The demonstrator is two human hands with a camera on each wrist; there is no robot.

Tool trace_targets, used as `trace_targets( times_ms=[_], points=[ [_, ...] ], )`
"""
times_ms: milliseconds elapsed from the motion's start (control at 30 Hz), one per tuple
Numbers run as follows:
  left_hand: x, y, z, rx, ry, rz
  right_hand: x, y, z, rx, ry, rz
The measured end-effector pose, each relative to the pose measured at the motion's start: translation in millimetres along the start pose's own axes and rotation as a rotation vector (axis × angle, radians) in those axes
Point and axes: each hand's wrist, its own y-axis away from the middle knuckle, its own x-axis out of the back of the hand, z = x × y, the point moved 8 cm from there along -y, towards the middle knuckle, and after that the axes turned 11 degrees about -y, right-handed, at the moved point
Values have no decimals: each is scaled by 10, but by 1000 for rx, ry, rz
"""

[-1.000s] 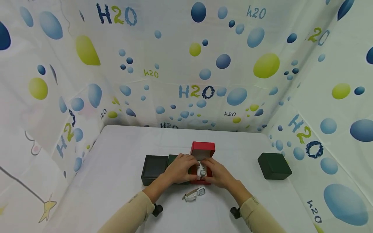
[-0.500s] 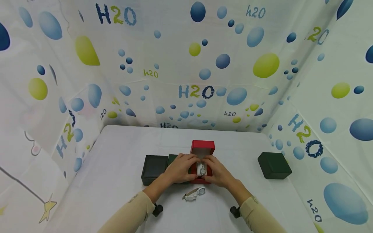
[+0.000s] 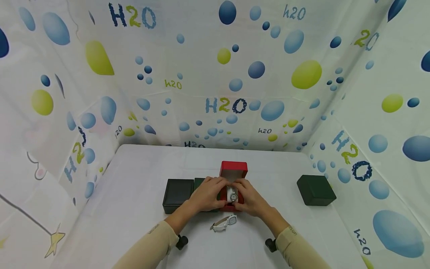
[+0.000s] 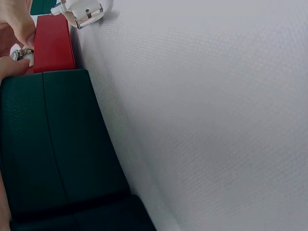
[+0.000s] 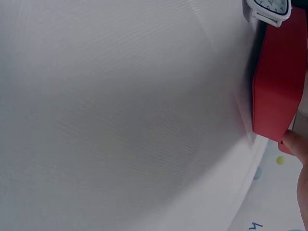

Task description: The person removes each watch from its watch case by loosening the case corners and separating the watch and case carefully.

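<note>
A red watch box (image 3: 234,164) stands with its lid raised in the middle of the table. Inside it a metal-bracelet wristwatch (image 3: 233,196) sits round a white cushion. My left hand (image 3: 206,195) holds the watch and cushion from the left, its thumb at the near end and fingers at the far end. From the other side my right hand (image 3: 250,198) grips the same watch with curled fingers. Thumbs close by the bracelet (image 4: 27,52) show in the left wrist view. In front of the box lies a white wristwatch (image 3: 224,223), its square dial (image 5: 272,6) visible in the right wrist view.
Left of the red box stand a green box (image 3: 198,182), partly hidden by my left hand, and a black-topped box (image 3: 179,191). A dark green box (image 3: 316,190) stands far right on the white-covered table (image 3: 151,160). A patterned curtain (image 3: 195,56) encloses the back and sides.
My left thumb has drawn back slightly to the left, leaving more of the watch in sight. Both hands otherwise stay at the red box.
</note>
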Motion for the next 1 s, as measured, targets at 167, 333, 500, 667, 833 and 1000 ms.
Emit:
trace_targets(
  times_ms=[167,333,500,667,833,1000],
  points=[
    [-8,0,-2,5,2,-3,-16,27,-11,13,20,13],
    [-25,-4,-12,14,3,-9,-46,62,-46,57,96,15],
    [-29,-6,-15,13,0,-13,-62,86,-80,107,155,25],
    [-35,-7,-4,2,-4,-14,-34,87,-89,118,170,62],
    [-48,-14,-10,6,1,-27,-1,74,-32,37,50,79],
    [-50,-19,-17,7,-11,-26,-4,66,24,-26,-93,90]
  ],
)
